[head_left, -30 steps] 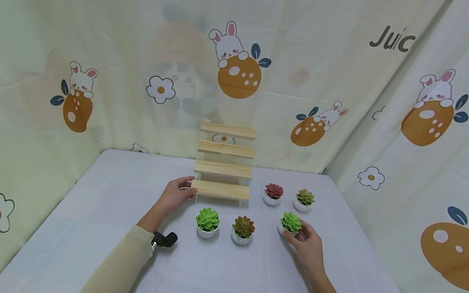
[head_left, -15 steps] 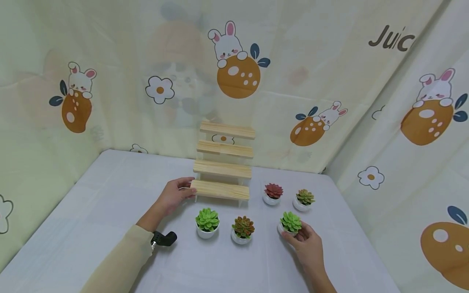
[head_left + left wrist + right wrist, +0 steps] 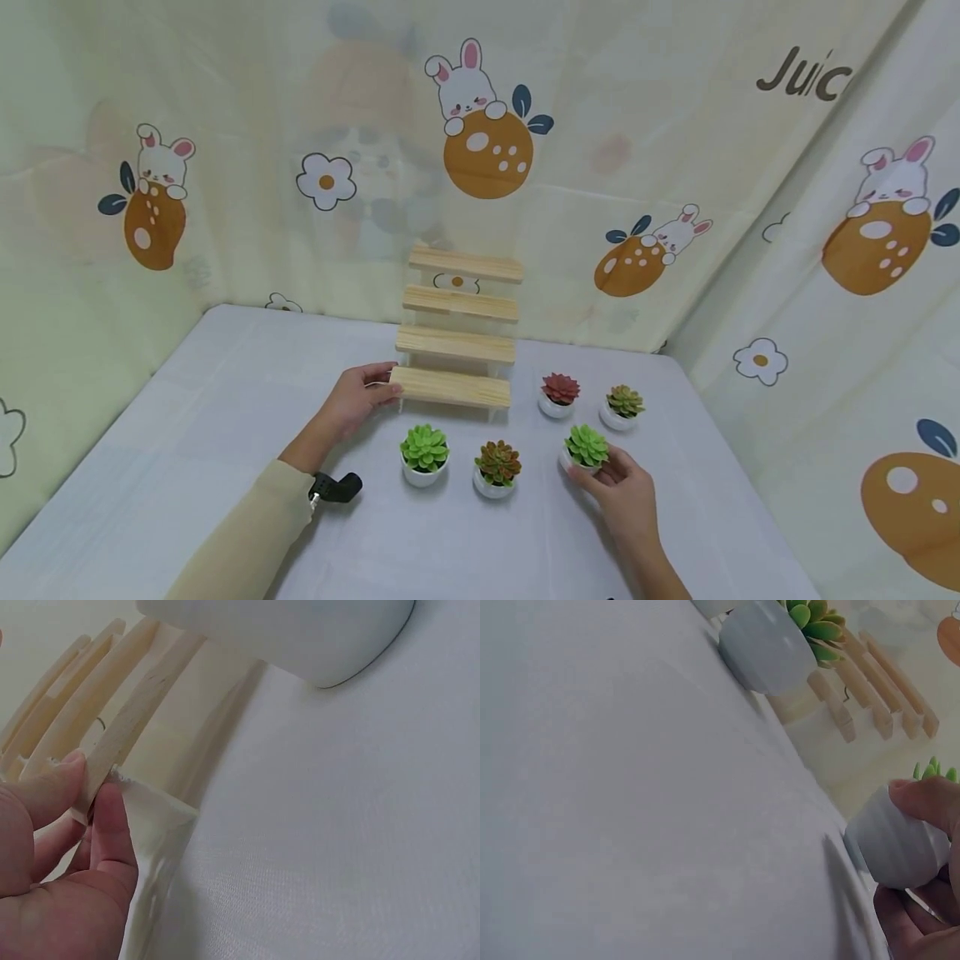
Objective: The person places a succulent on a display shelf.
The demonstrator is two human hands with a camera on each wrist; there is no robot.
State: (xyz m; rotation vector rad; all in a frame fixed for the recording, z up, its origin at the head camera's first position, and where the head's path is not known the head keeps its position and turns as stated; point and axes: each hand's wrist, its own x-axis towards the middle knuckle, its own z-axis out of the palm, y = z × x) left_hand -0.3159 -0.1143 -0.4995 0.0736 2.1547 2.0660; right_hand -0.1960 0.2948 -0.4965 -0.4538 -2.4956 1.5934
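A small wooden stand (image 3: pixel 453 346) with several stepped shelves is at the back middle. At the left end of its lowest shelf (image 3: pixel 450 387), my left hand (image 3: pixel 356 402) pinches the board between thumb and fingers, as the left wrist view shows closely. On the right, my right hand (image 3: pixel 624 492) grips a bright green potted succulent (image 3: pixel 585 447) by its white pot (image 3: pixel 900 840), low over the table. Just left of it is a brownish potted succulent (image 3: pixel 497 467), and farther left a larger green potted succulent (image 3: pixel 424 454).
Behind the right hand are a red potted succulent (image 3: pixel 559 392) and an olive-green one (image 3: pixel 622 405). A white cloth covers the table (image 3: pixel 187 433). Printed curtains (image 3: pixel 300 250) enclose its back and sides. A black wrist device (image 3: pixel 336 487) sits on the left wrist.
The right hand has moved slightly left and away from the body, carrying the green potted succulent. The left hand stays on the lowest shelf of the stand.
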